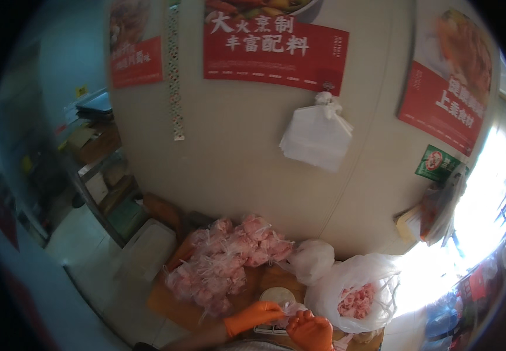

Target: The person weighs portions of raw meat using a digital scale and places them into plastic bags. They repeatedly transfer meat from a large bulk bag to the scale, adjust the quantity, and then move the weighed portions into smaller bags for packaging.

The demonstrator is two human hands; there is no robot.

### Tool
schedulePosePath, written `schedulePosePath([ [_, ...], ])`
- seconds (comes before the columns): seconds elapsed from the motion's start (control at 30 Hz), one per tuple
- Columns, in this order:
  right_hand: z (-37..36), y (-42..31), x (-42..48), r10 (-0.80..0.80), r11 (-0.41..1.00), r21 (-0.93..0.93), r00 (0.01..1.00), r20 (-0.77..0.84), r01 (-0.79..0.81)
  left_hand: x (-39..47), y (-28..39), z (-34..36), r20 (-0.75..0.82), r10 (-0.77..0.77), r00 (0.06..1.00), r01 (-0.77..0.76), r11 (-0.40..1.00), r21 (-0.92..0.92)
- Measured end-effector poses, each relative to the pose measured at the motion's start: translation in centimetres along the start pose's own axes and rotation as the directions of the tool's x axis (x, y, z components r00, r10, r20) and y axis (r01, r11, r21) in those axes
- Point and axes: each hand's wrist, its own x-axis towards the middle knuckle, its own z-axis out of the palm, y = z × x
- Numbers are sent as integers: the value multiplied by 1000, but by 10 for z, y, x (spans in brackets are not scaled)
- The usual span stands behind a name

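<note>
My left hand (259, 316), in an orange glove, pinches the edge of a small clear plastic bag (294, 308) with pink contents low in the view. My right hand (310, 330), gloved alike, is at the bag's right side with its fingers curled; whether it grips the bag is hard to tell. Behind my left hand lies a round pale plate (278, 296), with part of a device below it. To the right, a large open white plastic bag (323, 302) holds pieces of pink raw meat (357, 300). Many knotted clear bags of pink meat (217, 272) are heaped at the left.
The wooden table (163, 302) stands against a wall. A white plastic bag (313, 261) sits behind the plate. A translucent plastic bin (147, 248) is left of the heap. Thin white bags (318, 136) hang on the wall below a red poster (274, 57).
</note>
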Motion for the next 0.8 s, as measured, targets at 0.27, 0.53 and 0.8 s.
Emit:
schedulePosePath([
  [0.27, 42, 20, -39, -296, -946, -67, 766, 571, -316, 19, -59, -14, 441, -97, 892, 437, -67, -897],
  [0.53, 16, -6, -15, -37, -865, 328, 700, 713, -381, -12, 21, 39, 313, -184, 932, 307, 859, -409],
  [0.8, 79, 9, -12, 343, -71, 747, 687, 641, -661, 8, 6, 16, -197, 26, 980, -34, 999, -36],
])
